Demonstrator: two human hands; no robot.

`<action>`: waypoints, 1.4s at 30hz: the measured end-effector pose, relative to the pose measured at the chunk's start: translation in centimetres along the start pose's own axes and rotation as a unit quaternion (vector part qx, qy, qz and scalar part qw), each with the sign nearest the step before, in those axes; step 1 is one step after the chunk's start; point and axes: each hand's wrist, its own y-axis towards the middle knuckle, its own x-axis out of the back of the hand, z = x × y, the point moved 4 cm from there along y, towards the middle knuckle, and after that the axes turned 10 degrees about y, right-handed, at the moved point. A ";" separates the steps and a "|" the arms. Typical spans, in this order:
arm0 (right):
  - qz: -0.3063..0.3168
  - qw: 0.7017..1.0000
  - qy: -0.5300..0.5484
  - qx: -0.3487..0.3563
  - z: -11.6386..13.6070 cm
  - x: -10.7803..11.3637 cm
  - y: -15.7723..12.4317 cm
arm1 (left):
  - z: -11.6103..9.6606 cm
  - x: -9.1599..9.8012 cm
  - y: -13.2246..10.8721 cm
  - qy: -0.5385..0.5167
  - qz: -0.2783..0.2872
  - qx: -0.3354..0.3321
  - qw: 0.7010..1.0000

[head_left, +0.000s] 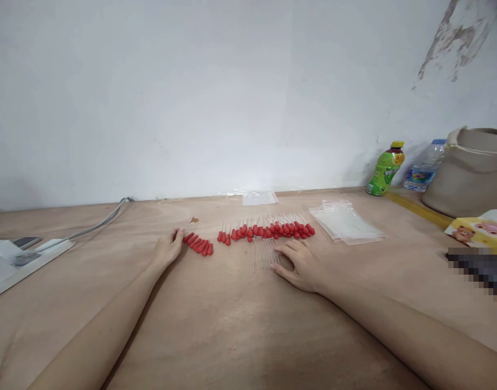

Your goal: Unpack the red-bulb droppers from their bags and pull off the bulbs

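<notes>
On the wooden table, my left hand (169, 248) is curled at the left end of a short row of loose red rubber bulbs (200, 245). Its fingertips come up against the leftmost bulb, and whatever lies inside the fingers is hidden. My right hand (297, 264) rests with thumb and fingers apart, the tips at the right side of a bunch of thin clear glass tubes (265, 253). Just beyond it lies a long row of droppers (268, 231), their red bulbs toward me and clear tubes toward the wall.
Clear plastic bags (348, 221) lie to the right of the droppers, and another bag (259, 199) is by the wall. At right stand a green bottle (385, 169), a water bottle (424, 167) and a bucket (470, 173). A grey cable (105, 219) crosses the left side.
</notes>
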 end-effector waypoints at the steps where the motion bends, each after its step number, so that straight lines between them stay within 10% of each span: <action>1: -0.001 1.000 -0.002 -0.002 0.0 0.0 0.0 | 0.0 0.1 0.0 0.004 -0.005 0.004 1.000; 9: 0.000 1.000 0.001 -0.011 0.1 0.3 0.1 | -3.7 2.2 -1.8 0.025 -0.069 -0.043 0.996; 16: -0.011 1.000 0.023 -0.002 0.1 0.4 0.0 | -9.3 1.3 -2.9 0.118 0.024 -0.150 0.981; 26: -0.047 0.999 0.012 0.019 0.0 0.3 0.1 | -10.1 -0.8 -0.2 0.164 0.112 -0.069 0.978; 32: -0.072 0.996 0.034 0.029 0.1 0.5 0.0 | -10.4 1.5 -1.0 0.138 0.055 -0.082 0.986; 37: -0.162 0.985 0.047 0.027 0.0 1.3 0.0 | -12.0 3.1 -5.6 0.035 -0.021 -0.214 0.976; 42: -0.163 0.984 0.021 0.065 0.4 1.5 -0.3 | -13.8 0.9 -10.1 -0.055 -0.099 -0.398 0.911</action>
